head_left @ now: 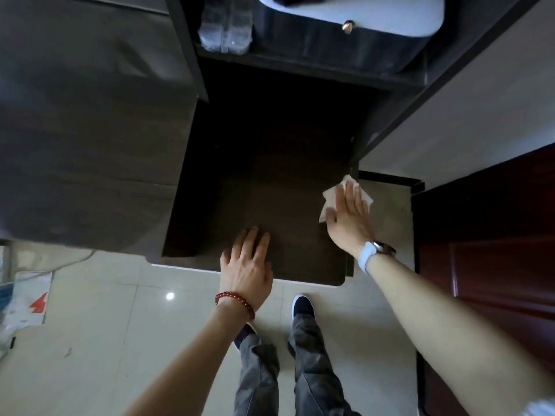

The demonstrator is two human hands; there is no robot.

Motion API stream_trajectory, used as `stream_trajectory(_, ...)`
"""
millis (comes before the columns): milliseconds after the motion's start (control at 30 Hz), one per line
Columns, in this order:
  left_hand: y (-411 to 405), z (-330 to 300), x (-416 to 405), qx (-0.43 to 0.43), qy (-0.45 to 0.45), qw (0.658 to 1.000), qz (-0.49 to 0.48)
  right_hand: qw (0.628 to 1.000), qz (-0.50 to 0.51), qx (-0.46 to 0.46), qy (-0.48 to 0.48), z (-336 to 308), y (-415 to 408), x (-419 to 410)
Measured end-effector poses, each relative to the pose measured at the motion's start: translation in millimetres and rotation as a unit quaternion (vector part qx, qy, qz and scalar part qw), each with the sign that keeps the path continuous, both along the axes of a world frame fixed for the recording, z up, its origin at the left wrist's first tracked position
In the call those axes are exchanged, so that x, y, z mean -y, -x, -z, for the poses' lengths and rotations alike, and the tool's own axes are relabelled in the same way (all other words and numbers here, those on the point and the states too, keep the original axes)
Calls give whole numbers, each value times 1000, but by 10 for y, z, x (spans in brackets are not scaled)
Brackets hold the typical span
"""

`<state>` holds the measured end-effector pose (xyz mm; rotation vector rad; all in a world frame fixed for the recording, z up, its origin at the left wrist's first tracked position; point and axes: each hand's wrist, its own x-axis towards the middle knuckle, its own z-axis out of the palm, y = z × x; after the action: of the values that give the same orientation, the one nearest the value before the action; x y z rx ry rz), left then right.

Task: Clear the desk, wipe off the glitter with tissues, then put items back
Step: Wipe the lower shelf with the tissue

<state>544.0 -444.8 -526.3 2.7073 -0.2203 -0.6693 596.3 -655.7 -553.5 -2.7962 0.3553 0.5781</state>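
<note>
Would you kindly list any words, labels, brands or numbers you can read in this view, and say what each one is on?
No text can be read.
White bag on the floor: a red mark, blurred; no letters legible.
Watch on the right wrist: face edge-on, nothing legible.
Tissue and desk: no print visible.

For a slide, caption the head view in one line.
Right hand presses a white tissue at the dark desk edge; left hand rests flat.

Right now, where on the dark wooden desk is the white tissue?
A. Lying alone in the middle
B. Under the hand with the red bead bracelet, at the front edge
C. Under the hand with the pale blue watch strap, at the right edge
C: the right hand, with straight fingers, presses the white tissue flat at the right edge of the dark wooden desk; the left hand rests bare on the desk.
</note>
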Motion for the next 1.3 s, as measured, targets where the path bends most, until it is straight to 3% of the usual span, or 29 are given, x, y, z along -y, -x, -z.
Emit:
stream_trajectory(133, -276, 61, 128, -17, -39, 999, -4, 999, 2, 24, -21, -26, -229, 21)
stream_trajectory(267, -412, 89, 194, -22, -71, 997, -34, 977, -192, 77, -42, -55, 570, -151)
stream_trajectory(333, -428, 111, 202, -13, -73, 996, -40, 975, -216, 56, -14, 3, 564, -70)
stream_trajectory(667, -420, 155, 170, 9, -47, 997, -63, 996, -93, -5, 18, 22, -1036, -133)
stream_trajectory(933, -401, 281, 97, 43, -72, 996, -38, 998, 11, 60, 19, 153, -1653, -106)
stream_trajectory(1000, -397, 308, 92, 57, -78, 994, -41, 997, -9, 76, 10, 133, -1664, -172)
stream_trajectory(1100, -408, 287, 97, 64, -82, 994, -36, 984, -148, 76, -58, 69, -1622, -412)
stream_trajectory(1167, -412, 268, 116, 52, -86, 994, -36, 978, -181, 68, -81, 75, -1563, -442)
stream_trajectory(1300, -410, 241, 123, 44, -69, 996, -43, 995, -19, 75, -58, 74, -1548, -88)
